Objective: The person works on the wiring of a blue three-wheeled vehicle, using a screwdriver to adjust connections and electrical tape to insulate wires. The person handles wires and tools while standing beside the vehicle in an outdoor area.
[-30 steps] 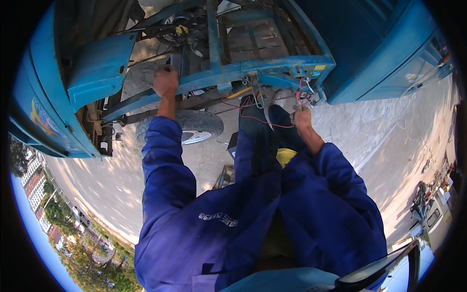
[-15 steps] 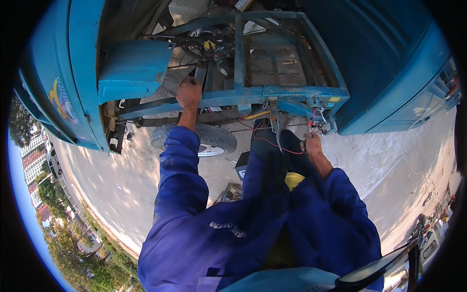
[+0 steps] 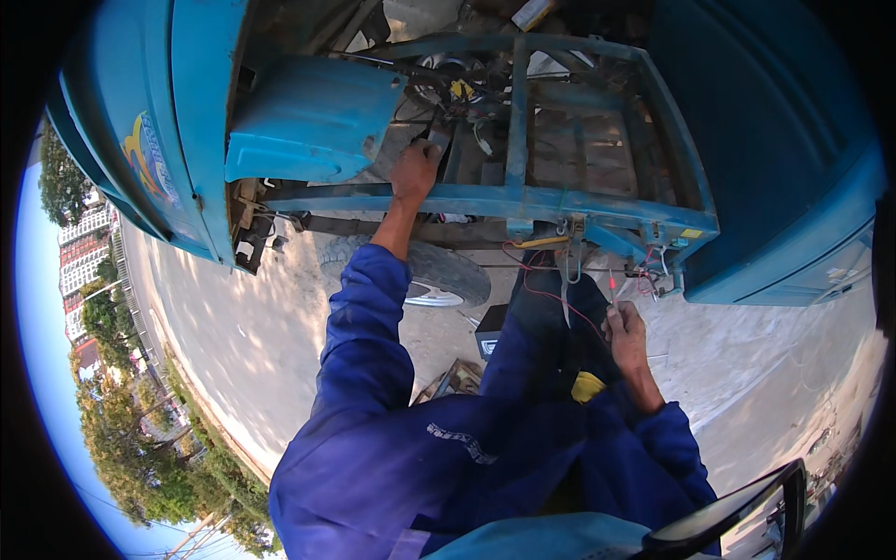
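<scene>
My left hand point(image 3: 413, 171) reaches up into the open blue metal frame point(image 3: 523, 201) of a blue vehicle and grips a small dark part beside the frame's crossbar. My right hand point(image 3: 626, 332) is lower, by my thigh, closed on thin red wires point(image 3: 551, 294) that run up to a bundle of wires point(image 3: 644, 271) at the frame's right corner. Both arms are in blue coverall sleeves. What exactly the left fingers hold is partly hidden.
A blue mudguard panel point(image 3: 308, 121) sits left of my left hand. A wheel with a tyre point(image 3: 439, 275) lies under the frame. A small dark box point(image 3: 490, 331) rests on the pale concrete ground. A mirror point(image 3: 747, 513) juts in at lower right.
The view has swung so the vehicle frame sits more centred and closer. My left hand stays on the frame part. My right hand has dropped slightly with the red wires.
</scene>
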